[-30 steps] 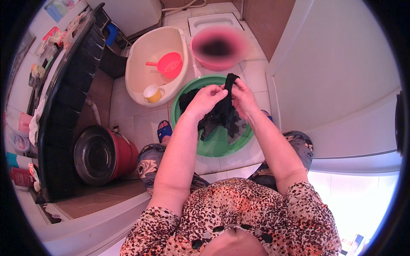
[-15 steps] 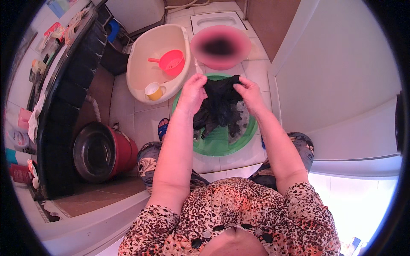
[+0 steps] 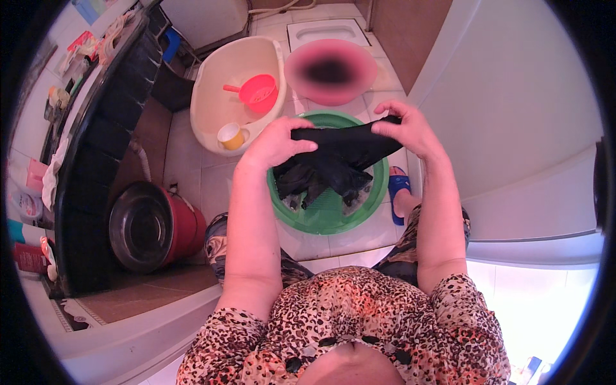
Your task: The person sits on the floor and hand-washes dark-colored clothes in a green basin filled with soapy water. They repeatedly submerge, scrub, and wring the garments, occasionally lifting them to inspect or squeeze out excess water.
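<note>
Black cloth point(image 3: 340, 147); green basin point(image 3: 321, 226); cream tub point(image 3: 221, 74); yellow cup point(image 3: 233, 138); leopard-print top point(image 3: 359, 301).

Your camera, the left of two worn side by side on your head, looks steeply down over your patterned shirt point(image 3: 350, 295), which lies closest at the near edge. It faces forward across the tiled floor point(image 3: 218, 183). Your forearms point(image 3: 252, 224) run away from the lens, and the green basin point(image 3: 321, 223) sits mid-view at middle range. Coverage extends left past the red bucket point(image 3: 187, 232), right onto the pale panel point(image 3: 513, 141) and far past the white floor fixture point(image 3: 326, 32). Straight edges bend toward the dark, round rim.
</note>
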{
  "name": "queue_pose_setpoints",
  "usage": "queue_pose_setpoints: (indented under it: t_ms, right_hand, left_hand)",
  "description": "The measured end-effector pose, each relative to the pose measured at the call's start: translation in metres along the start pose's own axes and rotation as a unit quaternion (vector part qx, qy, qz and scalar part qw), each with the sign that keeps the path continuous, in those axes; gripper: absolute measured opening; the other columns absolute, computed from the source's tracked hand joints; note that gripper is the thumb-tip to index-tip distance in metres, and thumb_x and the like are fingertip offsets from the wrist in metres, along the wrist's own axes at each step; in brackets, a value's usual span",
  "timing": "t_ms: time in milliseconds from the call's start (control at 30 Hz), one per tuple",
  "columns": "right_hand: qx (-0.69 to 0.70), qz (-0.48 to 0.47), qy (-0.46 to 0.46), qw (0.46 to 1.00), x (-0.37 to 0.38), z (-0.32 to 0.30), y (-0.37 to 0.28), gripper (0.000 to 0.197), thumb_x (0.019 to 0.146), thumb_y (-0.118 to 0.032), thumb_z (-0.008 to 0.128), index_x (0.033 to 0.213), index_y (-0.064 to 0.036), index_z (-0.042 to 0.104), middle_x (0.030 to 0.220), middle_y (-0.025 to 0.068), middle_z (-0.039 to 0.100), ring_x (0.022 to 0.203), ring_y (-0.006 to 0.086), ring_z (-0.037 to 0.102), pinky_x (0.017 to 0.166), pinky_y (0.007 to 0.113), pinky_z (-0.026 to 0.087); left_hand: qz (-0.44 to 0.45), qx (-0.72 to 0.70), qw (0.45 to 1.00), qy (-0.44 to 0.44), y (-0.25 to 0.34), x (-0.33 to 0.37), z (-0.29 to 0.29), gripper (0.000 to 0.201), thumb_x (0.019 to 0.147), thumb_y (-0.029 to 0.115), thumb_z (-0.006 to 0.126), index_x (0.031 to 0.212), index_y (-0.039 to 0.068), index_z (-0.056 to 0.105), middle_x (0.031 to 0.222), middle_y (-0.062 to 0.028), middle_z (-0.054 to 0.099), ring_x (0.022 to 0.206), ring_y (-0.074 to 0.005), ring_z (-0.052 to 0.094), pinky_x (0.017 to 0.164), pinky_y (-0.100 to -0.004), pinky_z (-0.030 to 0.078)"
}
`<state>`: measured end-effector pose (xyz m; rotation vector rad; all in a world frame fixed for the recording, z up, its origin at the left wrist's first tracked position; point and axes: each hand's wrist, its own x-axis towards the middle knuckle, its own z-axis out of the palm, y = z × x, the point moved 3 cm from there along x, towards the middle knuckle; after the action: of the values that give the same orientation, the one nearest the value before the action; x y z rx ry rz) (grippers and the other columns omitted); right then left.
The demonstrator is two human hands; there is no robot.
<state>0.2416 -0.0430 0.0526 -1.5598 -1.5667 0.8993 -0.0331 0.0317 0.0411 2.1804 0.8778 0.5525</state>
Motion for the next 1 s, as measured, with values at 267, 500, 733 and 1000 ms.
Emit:
queue_pose_setpoints:
  t_ms: [267, 500, 733, 1000]
  right_hand:
    - [0.006, -0.042, -0.127, 0.991, -0.001, 0.001, 0.023, 0.033, 0.084, -0.022, 0.068, 0.113, -0.0045, 0.067, 0.109, 0.0133, 0.066, 0.106, 0.0262, 0.059, 0.092, 0.034, 0.047]
    - [0.651, 0.065, 0.038, 0.755, 0.024, 0.075, 0.058, 0.025, 0.096, -0.030, 0.057, 0.107, -0.0079, 0.061, 0.102, 0.0079, 0.067, 0.097, 0.0202, 0.062, 0.088, 0.037, 0.050]
    - [0.708, 0.232, -0.063, 0.664, -0.001, 0.132, 0.092, 0.035, 0.096, -0.043, 0.052, 0.096, -0.0096, 0.062, 0.081, 0.0085, 0.067, 0.071, 0.0215, 0.062, 0.064, 0.038, 0.050]
    - [0.491, 0.325, 0.038, 0.807, -0.012, 0.163, 0.048, 0.042, 0.098, -0.042, 0.043, 0.117, -0.0092, 0.062, 0.102, 0.0101, 0.066, 0.082, 0.0220, 0.063, 0.074, 0.040, 0.051]
  left_hand:
    - [-0.002, -0.333, 0.934, 0.129, -0.039, 0.009, -0.002, 0.016, 0.085, 0.015, 0.069, 0.091, 0.001, 0.064, 0.085, -0.0053, 0.064, 0.085, -0.0169, 0.062, 0.077, -0.0319, 0.050]
    - [-0.092, -0.268, 0.865, 0.415, -0.016, 0.024, 0.061, 0.015, 0.091, 0.017, 0.066, 0.089, 0.005, 0.057, 0.082, -0.0011, 0.061, 0.076, -0.0118, 0.055, 0.072, -0.0282, 0.047]
    - [0.216, 0.164, 0.933, 0.234, 0.083, -0.003, 0.145, 0.021, 0.083, 0.028, 0.066, 0.072, 0.010, 0.060, 0.062, -0.0100, 0.058, 0.061, -0.0339, 0.061, 0.065, -0.0414, 0.052]
    - [-0.059, 0.058, 0.963, 0.256, -0.020, 0.012, 0.138, 0.042, 0.095, 0.028, 0.040, 0.079, 0.001, 0.067, 0.075, -0.0197, 0.067, 0.070, -0.0359, 0.066, 0.064, -0.0484, 0.052]
